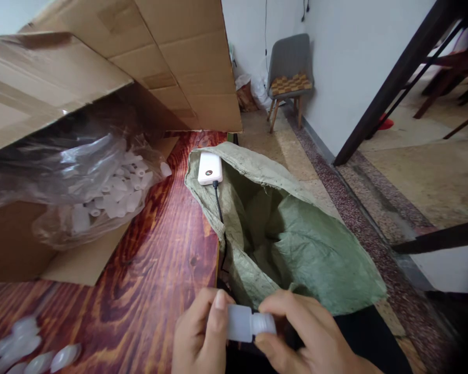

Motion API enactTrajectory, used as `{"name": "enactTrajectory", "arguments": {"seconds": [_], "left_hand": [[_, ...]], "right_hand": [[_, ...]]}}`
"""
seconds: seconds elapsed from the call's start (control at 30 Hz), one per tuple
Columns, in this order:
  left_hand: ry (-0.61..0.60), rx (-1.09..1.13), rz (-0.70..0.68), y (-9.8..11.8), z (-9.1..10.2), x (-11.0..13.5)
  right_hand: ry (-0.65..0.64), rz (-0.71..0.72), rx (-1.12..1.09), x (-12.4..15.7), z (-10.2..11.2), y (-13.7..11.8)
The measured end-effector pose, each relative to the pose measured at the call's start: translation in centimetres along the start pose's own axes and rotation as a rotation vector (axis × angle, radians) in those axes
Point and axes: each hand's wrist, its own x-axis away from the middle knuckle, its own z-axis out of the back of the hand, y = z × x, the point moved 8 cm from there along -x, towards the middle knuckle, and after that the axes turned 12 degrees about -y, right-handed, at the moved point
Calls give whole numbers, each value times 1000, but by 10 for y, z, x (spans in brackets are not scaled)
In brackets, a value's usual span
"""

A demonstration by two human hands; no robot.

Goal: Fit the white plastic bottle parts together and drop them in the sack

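Note:
My left hand (203, 335) is closed around the body of a small translucent white plastic bottle (239, 323), held sideways low in the view. At the bottle's right end, thumb and fingers of my right hand (310, 335) pinch a ribbed, whitish cap (264, 324). The cap is in line with the bottle's neck; how far it is screwed on I cannot tell. Just beyond my hands gapes a green woven sack (320, 249). Several loose translucent plastic pieces (64, 358) lie on the table at the lower left.
A clear plastic bag (89, 156) of small white bottles spills from a cardboard box (187, 57) on the red wood-grain table (171, 234). A white power bank (209, 167) with a black cable (218, 202) rests on the sack's rim. Farther back stands a grey chair (290, 57).

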Motion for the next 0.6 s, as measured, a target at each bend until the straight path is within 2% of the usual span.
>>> {"name": "enactTrajectory", "arguments": {"seconds": [0.13, 0.3, 0.4, 0.47, 0.57, 0.6], "left_hand": [[-42, 36, 43, -1, -1, -4], [-117, 126, 109, -6, -5, -6], [-171, 186, 166, -9, -9, -6], [-195, 203, 184, -9, -10, -7], [-215, 209, 178, -7, -12, -8], [-216, 203, 169, -6, -12, -9]], "right_hand": [[6, 246, 66, 4, 5, -16], [-48, 469, 200, 4, 17, -32], [-97, 554, 230, -1, 20, -39], [-56, 606, 209, -1, 22, -42], [108, 639, 169, 5, 26, -40], [123, 647, 174, 7, 24, -40]]}}
